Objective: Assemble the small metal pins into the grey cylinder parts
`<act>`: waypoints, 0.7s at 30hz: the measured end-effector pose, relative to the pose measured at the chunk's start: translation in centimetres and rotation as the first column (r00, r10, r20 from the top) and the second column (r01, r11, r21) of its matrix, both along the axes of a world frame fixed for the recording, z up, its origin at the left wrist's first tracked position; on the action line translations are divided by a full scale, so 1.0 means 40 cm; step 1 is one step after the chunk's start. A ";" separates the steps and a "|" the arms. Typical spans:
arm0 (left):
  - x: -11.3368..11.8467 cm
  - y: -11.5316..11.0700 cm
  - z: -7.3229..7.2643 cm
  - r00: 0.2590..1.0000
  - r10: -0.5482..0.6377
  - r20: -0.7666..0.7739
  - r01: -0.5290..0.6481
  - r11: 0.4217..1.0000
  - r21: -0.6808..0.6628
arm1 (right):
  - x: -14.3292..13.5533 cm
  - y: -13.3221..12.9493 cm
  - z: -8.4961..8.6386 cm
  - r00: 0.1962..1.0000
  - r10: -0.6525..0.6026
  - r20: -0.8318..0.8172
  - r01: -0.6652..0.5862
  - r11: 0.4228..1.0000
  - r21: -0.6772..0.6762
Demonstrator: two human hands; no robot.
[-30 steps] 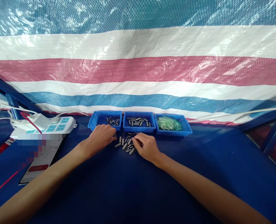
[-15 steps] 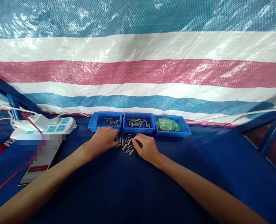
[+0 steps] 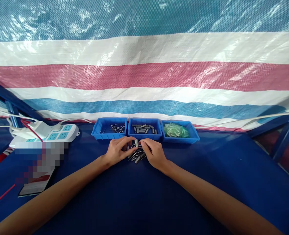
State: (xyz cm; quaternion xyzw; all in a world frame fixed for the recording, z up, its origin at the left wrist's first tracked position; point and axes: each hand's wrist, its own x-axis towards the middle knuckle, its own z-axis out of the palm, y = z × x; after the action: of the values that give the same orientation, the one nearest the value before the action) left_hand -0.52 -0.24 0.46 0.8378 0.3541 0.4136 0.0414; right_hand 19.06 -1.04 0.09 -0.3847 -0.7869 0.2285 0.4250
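Observation:
Between the thumb and fingertips of my left hand (image 3: 117,150) is a short grey metal cylinder (image 3: 136,143), held upright just above the pile. My right hand (image 3: 154,153) is closed close beside it, fingertips pinched; whatever they hold is hidden. Below both hands lies a loose pile of grey cylinders and thin metal pins (image 3: 137,158) on the blue tabletop (image 3: 139,195). Behind the hands stand a blue bin with thin pins (image 3: 100,125), a middle blue bin with grey cylinders (image 3: 146,135), and a right blue bin with green-tinted plastic pieces (image 3: 183,140).
At the left, a white power strip (image 3: 71,130) carries plugs and cables. A phone (image 3: 34,187) lies in front of it, partly blurred out. A striped tarp (image 3: 144,75) hangs behind the bins, and a blue frame post (image 3: 287,140) stands at the right.
My left hand has moved right from in front of the pin bin to the pile and now shows a grey cylinder in its fingers. My right hand has stayed near the pile.

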 end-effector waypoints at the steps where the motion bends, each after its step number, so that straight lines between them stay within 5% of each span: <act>1: 0.000 0.000 -0.003 1.000 -0.011 -0.005 0.011 1.000 0.026 | -0.001 0.000 0.000 1.000 0.011 -0.007 -0.011 1.000 -0.002; 7: -0.008 0.005 -0.005 0.991 -0.094 -0.091 0.104 0.989 0.106 | -0.005 0.004 0.005 0.999 0.010 -0.045 -0.010 1.000 0.000; 21: -0.004 0.001 0.005 0.993 -0.070 -0.094 0.084 0.985 0.153 | 0.000 0.002 0.018 0.992 0.055 -0.114 -0.063 0.996 -0.068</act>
State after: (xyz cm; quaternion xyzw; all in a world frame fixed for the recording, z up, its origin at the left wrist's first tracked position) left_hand -0.67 -0.19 0.66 0.8690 0.2893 0.4007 -0.0244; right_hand 19.06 -0.96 0.80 -0.3629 -0.7642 0.2900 0.4475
